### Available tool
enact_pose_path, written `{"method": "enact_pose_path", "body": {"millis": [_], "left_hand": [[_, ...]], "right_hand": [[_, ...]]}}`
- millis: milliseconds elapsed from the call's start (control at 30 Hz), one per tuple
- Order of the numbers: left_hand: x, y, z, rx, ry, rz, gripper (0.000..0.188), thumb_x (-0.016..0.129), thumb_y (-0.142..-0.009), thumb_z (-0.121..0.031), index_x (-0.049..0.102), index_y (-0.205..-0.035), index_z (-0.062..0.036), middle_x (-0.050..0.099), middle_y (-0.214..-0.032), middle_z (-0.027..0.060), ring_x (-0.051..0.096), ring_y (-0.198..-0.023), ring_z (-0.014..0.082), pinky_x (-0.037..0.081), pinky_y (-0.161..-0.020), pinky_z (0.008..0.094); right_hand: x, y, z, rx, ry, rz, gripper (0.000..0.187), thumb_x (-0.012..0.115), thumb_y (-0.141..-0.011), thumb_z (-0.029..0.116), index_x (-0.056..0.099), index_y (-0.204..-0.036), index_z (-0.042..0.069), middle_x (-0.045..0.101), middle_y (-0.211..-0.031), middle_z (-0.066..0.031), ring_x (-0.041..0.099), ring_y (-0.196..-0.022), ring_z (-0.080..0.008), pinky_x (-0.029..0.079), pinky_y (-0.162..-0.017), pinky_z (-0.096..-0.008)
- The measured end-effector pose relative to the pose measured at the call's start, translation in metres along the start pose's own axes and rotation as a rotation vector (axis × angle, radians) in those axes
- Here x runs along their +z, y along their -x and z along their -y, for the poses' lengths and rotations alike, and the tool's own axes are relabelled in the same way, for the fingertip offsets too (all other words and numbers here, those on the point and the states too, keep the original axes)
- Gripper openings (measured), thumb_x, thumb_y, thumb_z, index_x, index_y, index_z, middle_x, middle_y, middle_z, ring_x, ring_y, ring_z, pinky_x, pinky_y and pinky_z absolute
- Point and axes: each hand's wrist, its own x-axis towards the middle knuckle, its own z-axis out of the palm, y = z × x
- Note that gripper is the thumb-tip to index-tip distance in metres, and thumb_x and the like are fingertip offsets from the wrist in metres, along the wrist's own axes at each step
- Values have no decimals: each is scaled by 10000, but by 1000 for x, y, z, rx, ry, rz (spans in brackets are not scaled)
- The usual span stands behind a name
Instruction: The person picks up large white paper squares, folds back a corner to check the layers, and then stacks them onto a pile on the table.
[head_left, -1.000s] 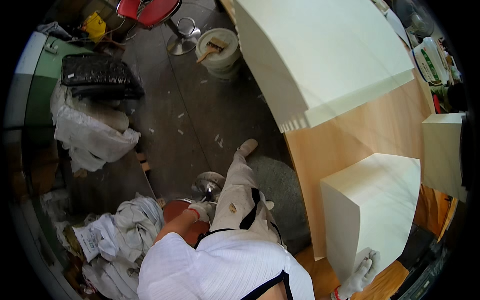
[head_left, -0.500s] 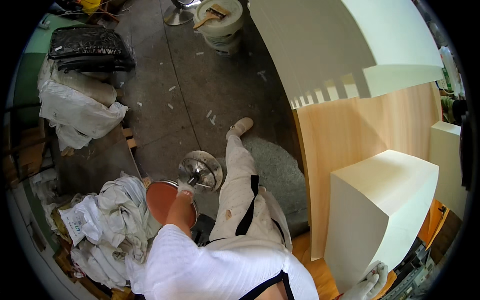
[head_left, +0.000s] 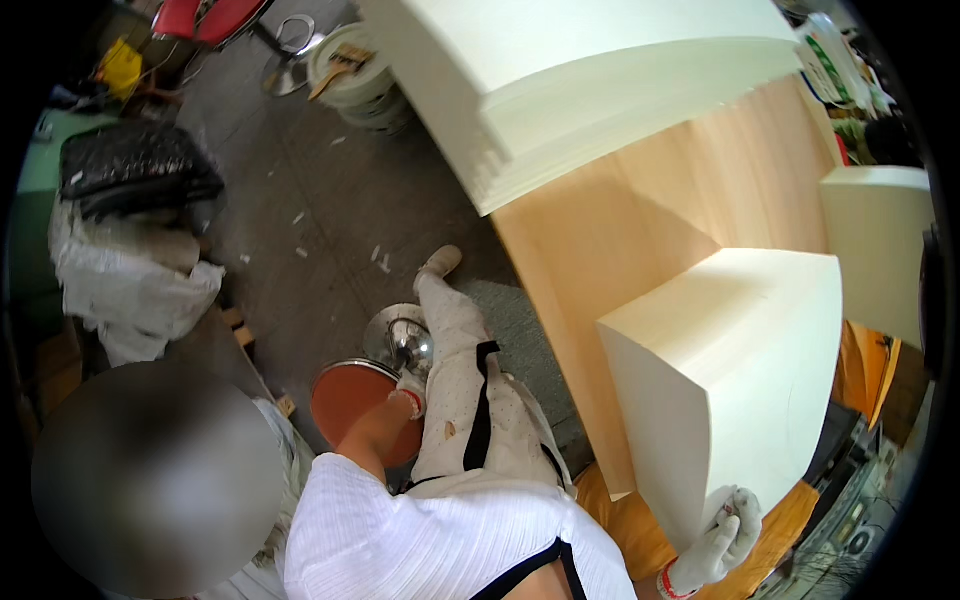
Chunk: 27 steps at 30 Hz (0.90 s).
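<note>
My left hand [head_left: 411,388], in a white glove, closes at the stem of a tilted stool with a round reddish-brown seat [head_left: 345,405] and a round chrome base [head_left: 385,332]. The fingertips are partly hidden there. At lower right, my right hand [head_left: 722,545], also gloved, rests against the near lower corner of a thick cream stack [head_left: 770,370]. Its fingers are loosely bent and somewhat apart, with nothing visible held in them. That stack stands on a light wooden board [head_left: 570,290].
A larger pale stack [head_left: 600,60] sits on the board's far end. Beyond the floor [head_left: 290,180] stand a lidded bucket [head_left: 350,85] with a brush [head_left: 340,68] on top and a red-seated chair [head_left: 225,18]. White sacks [head_left: 130,280] lie left; a round blur covers the lower left.
The view has turned, shifting the board and stacks leftward. My left hand now appears closer to my leg, with the stool's seat nearer too. My right hand stays by the stack, its fingers more bent.
</note>
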Motion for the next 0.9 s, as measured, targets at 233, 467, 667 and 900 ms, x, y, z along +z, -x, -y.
{"method": "enact_pose_path", "body": {"millis": [233,467,667,900], "left_hand": [[-54,2,59,122,114,105,527,723,-835,-330,659,-1340,-195,616,-1400,135,552,-1320,324,462,-1036,478],[-109,55,101,22,217,134,489,763,-791,-283,701,-1266,-184,675,-1308,129,612,-1248,314,529,-964,456],[-112,23,114,81,-16,145,443,718,-814,-265,707,-1248,-178,683,-1293,130,636,-1211,321,535,-952,462],[-157,16,140,170,-376,130,397,665,-840,-244,714,-1228,-171,693,-1275,131,663,-1167,328,543,-938,468]], "right_hand": [[21,7,7,-2,-5,-118,331,507,-887,-59,629,-1195,-55,629,-1145,-227,585,-884,-205,482,-724,-283],[27,2,18,-42,95,-55,242,605,-936,30,613,-1173,-17,637,-1118,-181,597,-864,-184,485,-725,-287],[37,-17,28,-88,79,-14,307,762,-869,47,678,-1155,-30,715,-1012,-220,701,-880,-348,559,-782,-406],[14,-3,18,-143,0,-52,310,774,-846,20,680,-1138,-29,729,-1014,-205,719,-895,-356,571,-780,-393]]}}
